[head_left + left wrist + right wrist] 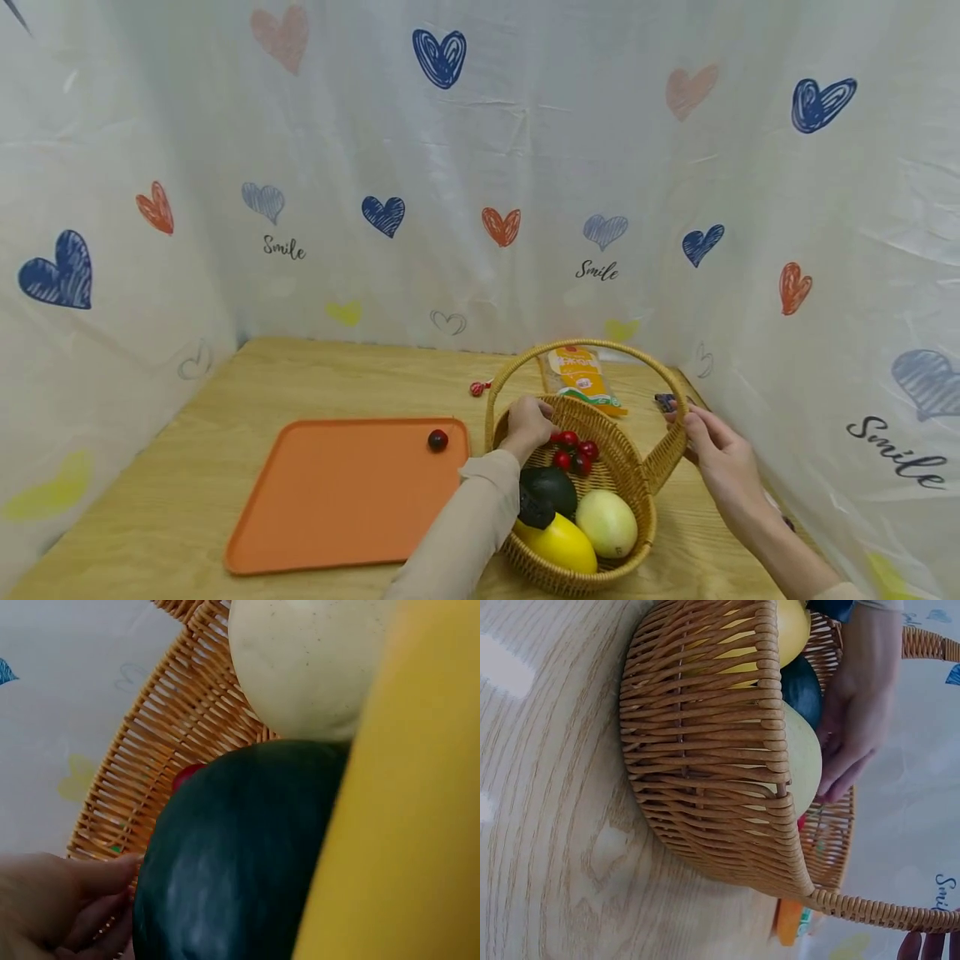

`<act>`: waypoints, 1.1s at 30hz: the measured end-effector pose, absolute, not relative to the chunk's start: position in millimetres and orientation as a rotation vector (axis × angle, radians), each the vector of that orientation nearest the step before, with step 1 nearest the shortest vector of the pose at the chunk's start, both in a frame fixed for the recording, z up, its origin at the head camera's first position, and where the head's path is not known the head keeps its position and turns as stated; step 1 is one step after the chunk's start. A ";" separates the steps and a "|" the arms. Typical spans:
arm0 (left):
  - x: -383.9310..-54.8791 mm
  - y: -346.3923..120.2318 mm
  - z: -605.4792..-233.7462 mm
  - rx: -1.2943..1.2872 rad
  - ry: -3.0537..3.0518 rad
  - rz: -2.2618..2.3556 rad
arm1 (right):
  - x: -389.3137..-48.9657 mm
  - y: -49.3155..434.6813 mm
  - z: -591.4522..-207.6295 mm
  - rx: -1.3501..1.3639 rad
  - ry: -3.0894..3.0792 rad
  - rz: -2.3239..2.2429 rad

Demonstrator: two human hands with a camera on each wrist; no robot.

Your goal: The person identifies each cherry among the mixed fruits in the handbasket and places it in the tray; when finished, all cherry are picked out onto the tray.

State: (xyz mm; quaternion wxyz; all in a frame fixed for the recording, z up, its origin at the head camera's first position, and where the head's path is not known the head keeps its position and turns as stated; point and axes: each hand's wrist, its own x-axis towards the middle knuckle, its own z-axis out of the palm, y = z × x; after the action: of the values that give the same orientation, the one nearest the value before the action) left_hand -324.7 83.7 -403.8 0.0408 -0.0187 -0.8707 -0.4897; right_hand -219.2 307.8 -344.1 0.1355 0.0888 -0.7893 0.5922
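A wicker basket (630, 442) with a tall arched handle stands on the table. My right hand (723, 467) grips the side of that handle, fingertips wrapped at it in the right wrist view. Reaching inside, my left hand (528, 425) has its fingertips right at a cluster of red cherries (576, 452) by the far wall. I cannot tell whether it pinches a cherry, since the dark green fruit (232, 855) hides the fingertips in the left wrist view. A pale round melon (606, 523) and a smooth yellow fruit (562, 546) lie at the basket's near side.
Left of the basket lies an orange tray (337, 500), with one dark cherry (437, 440) near its far right corner. Behind stand a yellow-and-orange food packet (581, 375) and a small red-and-white sweet (477, 388). A small dark item (663, 402) lies by the right hand. Printed curtains enclose the table.
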 end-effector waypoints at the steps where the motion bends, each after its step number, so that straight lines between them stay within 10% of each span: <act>1: -325.2 83.7 -403.7 -0.059 -2.711 -1.491 | -218.9 307.7 -344.2 0.251 -2.297 1.702; 33: -309.9 85.9 -383.5 -0.219 -2.655 -1.847 | -217.4 306.9 -344.3 0.243 -2.298 1.715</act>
State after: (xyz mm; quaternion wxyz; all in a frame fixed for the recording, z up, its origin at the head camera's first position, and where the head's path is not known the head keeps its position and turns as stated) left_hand -309.9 85.9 -383.5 -0.0498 -0.0674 -0.8181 -0.5690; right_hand -217.4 306.9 -344.3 0.1315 0.0836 -0.7917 0.5906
